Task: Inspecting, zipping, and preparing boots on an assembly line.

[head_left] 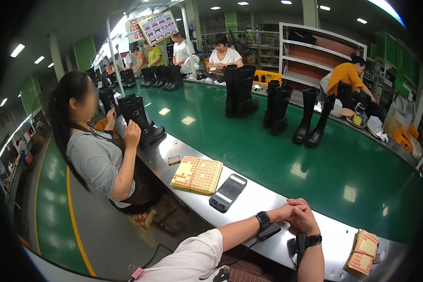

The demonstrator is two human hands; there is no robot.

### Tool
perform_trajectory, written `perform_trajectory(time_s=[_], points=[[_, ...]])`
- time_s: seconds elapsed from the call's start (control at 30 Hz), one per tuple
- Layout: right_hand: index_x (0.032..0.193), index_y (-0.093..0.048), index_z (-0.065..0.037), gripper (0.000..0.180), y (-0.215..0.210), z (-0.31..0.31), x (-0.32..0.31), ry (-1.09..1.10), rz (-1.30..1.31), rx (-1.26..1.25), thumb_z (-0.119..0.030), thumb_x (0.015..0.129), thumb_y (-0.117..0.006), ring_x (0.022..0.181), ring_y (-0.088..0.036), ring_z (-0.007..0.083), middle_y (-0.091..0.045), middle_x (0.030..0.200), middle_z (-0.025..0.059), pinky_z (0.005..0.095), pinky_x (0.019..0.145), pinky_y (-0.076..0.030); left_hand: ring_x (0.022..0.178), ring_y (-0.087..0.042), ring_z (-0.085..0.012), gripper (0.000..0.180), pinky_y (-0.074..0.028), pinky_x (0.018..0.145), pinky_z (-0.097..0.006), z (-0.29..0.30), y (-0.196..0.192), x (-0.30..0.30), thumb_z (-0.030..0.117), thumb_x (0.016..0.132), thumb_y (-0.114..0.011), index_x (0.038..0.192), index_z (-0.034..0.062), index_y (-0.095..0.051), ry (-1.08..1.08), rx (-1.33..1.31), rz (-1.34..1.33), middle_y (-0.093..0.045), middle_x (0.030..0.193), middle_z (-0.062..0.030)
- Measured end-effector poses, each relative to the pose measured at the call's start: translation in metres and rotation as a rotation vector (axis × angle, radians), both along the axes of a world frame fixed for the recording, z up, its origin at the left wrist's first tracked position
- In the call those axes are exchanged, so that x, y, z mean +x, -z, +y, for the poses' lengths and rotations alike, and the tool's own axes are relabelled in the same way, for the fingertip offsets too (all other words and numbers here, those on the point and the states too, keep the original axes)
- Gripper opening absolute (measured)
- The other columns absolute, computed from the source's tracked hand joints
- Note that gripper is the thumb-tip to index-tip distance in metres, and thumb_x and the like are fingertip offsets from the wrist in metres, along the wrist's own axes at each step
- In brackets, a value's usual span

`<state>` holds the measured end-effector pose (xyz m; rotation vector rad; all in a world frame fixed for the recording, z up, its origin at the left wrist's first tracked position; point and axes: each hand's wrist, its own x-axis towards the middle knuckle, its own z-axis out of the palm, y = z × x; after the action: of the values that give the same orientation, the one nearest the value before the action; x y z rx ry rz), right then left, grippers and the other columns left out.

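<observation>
My left hand (pixel 284 213) and my right hand (pixel 305 219) are clasped together above the metal edge of the bench, fingers closed and nothing visible in them. Each wrist wears a black strapped device. To the left of my hands lies a dark smartphone (pixel 228 193) with its screen lit. Beyond it rests a banded stack of yellow sheets with red round stickers (pixel 197 175). A similar banded sticker bundle (pixel 363 251) lies to the right of my right forearm. Near the first stack sits a small brown-edged block (pixel 174 160).
Pairs of black boots (pixel 242 91) stand upright on the green conveyor belt (pixel 249 150). At my left a person in a grey top (pixel 98 155) raises both hands beside a pair of boots (pixel 138 117). Across the belt, a person in orange (pixel 340 80) bends over. Shelving (pixel 315 51) stands behind.
</observation>
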<state>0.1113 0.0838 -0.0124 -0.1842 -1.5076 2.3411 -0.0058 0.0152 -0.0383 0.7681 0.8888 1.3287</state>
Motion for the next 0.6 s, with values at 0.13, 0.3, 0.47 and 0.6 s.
perform_trajectory(time_s=[0.13,0.3,0.47,0.6], points=[[0.107,-0.060,0.000,0.027,0.003,-0.002,-0.001,0.042,0.006,-0.077,-0.015,0.086,-0.067,0.114,-0.053,0.0223,-0.054,0.119,0.0085,0.0362,0.101,-0.045,0.092,-0.066,-0.0242,0.028,-0.059,0.063,-0.034,-0.002,-0.006,0.003,0.029,0.094,-0.048,0.111,0.0116,-0.062,-0.051,-0.074,0.062,-0.063,0.104,-0.0120],[0.108,-0.060,-0.003,0.028,0.000,-0.003,0.001,0.027,0.019,-0.050,-0.021,0.088,-0.068,0.110,-0.055,0.0201,-0.057,0.119,0.0097,0.0322,0.099,-0.044,0.082,-0.064,-0.0194,0.031,-0.053,0.060,-0.029,0.003,0.002,0.007,0.035,0.092,-0.049,0.108,0.0130,-0.064,-0.136,-0.126,0.147,-0.064,0.097,-0.0095],[0.104,-0.059,-0.002,0.024,0.006,-0.006,-0.004,0.057,-0.012,-0.091,-0.017,0.086,-0.066,0.107,-0.057,0.0222,-0.059,0.116,0.0117,0.0369,0.095,-0.049,0.082,-0.062,-0.0159,0.029,-0.050,0.064,-0.029,0.005,0.018,0.003,0.035,0.091,-0.050,0.102,0.0137,-0.067,-0.150,-0.052,0.133,-0.064,0.093,-0.0062],[0.103,-0.059,-0.002,0.023,0.004,-0.008,0.000,0.059,-0.020,-0.081,-0.017,0.087,-0.065,0.106,-0.057,0.0221,-0.060,0.115,0.0120,0.0369,0.093,-0.050,0.081,-0.061,-0.0146,0.028,-0.051,0.065,-0.028,0.003,0.011,0.011,0.033,0.092,-0.048,0.103,0.0151,-0.066,-0.204,-0.004,0.152,-0.064,0.092,-0.0046]])
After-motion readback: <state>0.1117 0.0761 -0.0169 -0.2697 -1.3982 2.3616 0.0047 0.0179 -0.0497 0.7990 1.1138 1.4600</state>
